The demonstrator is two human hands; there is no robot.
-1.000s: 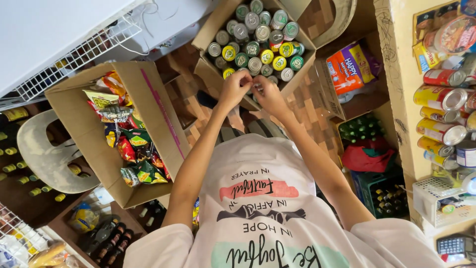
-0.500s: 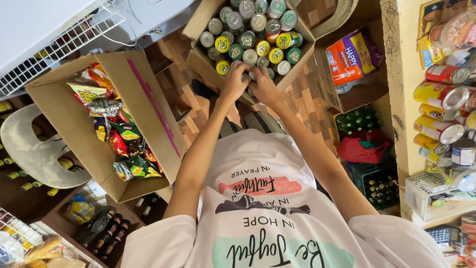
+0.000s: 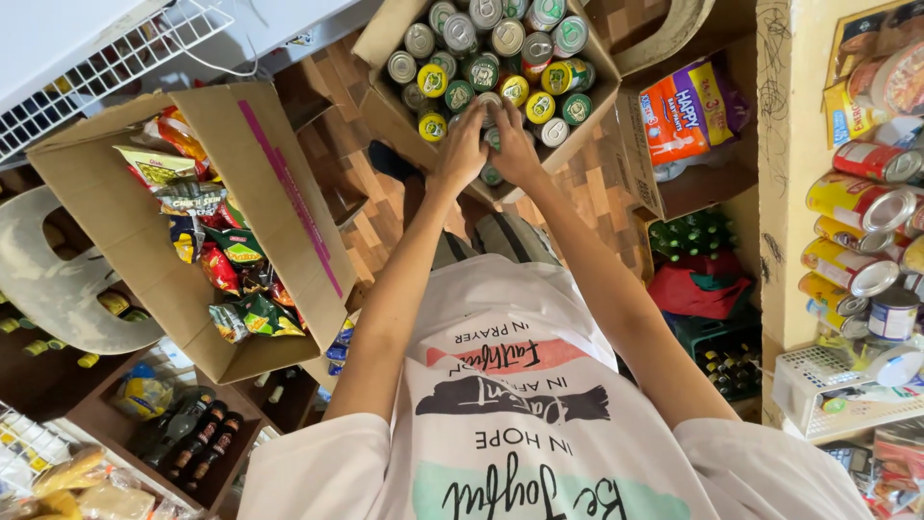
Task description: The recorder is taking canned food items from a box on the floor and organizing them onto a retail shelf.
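Observation:
An open cardboard box (image 3: 380, 43) on the wood-pattern floor holds several upright tin cans (image 3: 500, 58) with silver, yellow and green tops. Both my arms reach down into its near edge. My left hand (image 3: 460, 149) and my right hand (image 3: 518, 146) sit side by side, fingers curled over cans in the front row. A silver-topped can (image 3: 491, 104) shows just above my fingertips and a green can (image 3: 491, 175) below my palms. My palms hide exactly how the cans are gripped.
A second open box (image 3: 125, 279) full of bright snack packets (image 3: 217, 260) stands at the left. Shelves with tins (image 3: 861, 202) line the right, with green bottles in a crate (image 3: 693, 236) and an orange packet (image 3: 683, 101) below. A white wire rack (image 3: 106, 58) is at the top left.
My hands have moved further into the can box and closed together over the front cans. The view has shifted, so both boxes sit lower in the picture.

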